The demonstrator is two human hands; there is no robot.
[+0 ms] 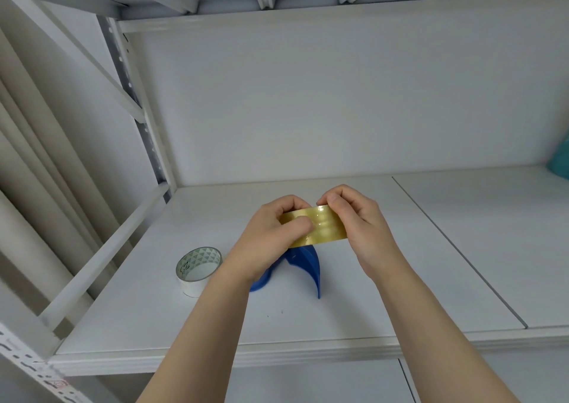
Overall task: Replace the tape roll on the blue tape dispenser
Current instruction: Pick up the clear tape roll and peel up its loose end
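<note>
A yellowish clear tape roll (323,225) is held above the shelf between both hands. My left hand (271,239) grips its left side, thumb pressed on the outer face. My right hand (360,227) pinches its right side and top edge. Directly below them the blue tape dispenser (303,265) rests on the white shelf (385,279), partly hidden by my left wrist. An empty-looking roll core (198,268) with green triangle print inside lies on the shelf to the dispenser's left.
White metal rack posts (144,131) and a slanted rail (104,255) border the shelf on the left. The back wall panel stands behind. A teal object (560,159) shows at the far right edge. A seam (455,248) splits the shelf boards.
</note>
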